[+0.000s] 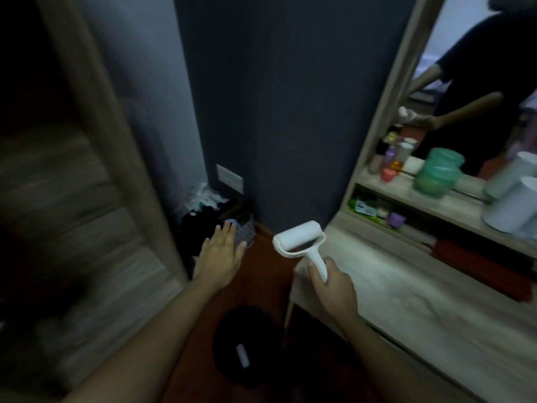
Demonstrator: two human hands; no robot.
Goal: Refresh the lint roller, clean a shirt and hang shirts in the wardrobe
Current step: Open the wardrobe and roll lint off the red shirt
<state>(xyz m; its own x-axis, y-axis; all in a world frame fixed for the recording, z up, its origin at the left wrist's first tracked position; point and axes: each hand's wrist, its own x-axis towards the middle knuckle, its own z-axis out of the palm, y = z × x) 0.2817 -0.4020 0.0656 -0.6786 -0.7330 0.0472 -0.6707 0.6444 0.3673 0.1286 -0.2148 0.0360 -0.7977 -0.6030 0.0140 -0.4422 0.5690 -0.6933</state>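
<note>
My right hand [334,286] grips the handle of a white lint roller [300,239], whose roll points up and to the left over the corner of a pale wooden dressing table [406,301]. My left hand [220,254] is stretched forward with flat, spread fingers above a dark basket [244,231] of clothes on the floor. No shirt is clearly visible. The wardrobe [72,199] stands at the left, blurred and dark.
A round black bin [247,344] with a white scrap in it sits on the red-brown floor between my arms. The table's shelf carries bottles, green tubs [436,175] and white containers [514,205] before a mirror. A dark wall is ahead.
</note>
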